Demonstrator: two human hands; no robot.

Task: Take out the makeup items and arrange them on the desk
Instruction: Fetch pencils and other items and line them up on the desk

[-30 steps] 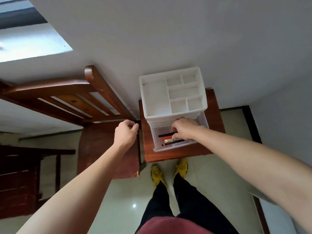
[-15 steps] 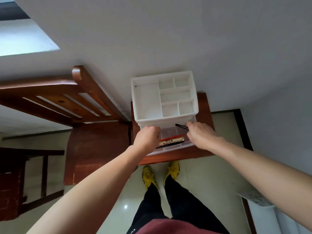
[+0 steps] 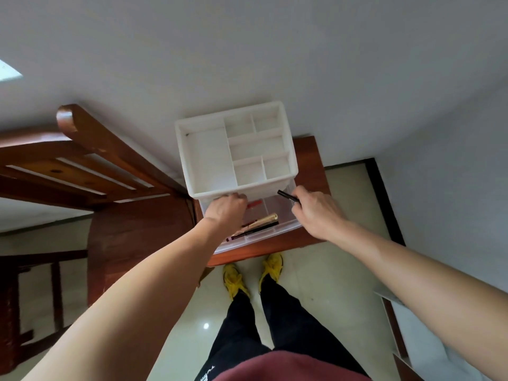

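A white plastic organizer (image 3: 209, 158) with empty top compartments stands on a small wooden desk (image 3: 310, 166). Its clear drawer (image 3: 277, 229) is pulled out toward me. Inside lie a gold tube (image 3: 262, 220), a thin black pencil (image 3: 261, 228) and a red item (image 3: 254, 204). My right hand (image 3: 316, 210) grips a thin black pen-like makeup item (image 3: 287, 196) above the drawer's right side. My left hand (image 3: 226, 211) reaches into the drawer's left part with fingers curled; what they touch is hidden.
A wooden chair (image 3: 104, 166) stands close on the left of the desk, its seat touching the desk's edge. A white wall lies behind. My feet in yellow shoes (image 3: 236, 279) are on the tiled floor below the desk. A white shelf edge (image 3: 406, 334) shows at right.
My right hand lifted the black pen-like item out of the drawer and moved right. My left hand left the chair and came into the drawer's left side.
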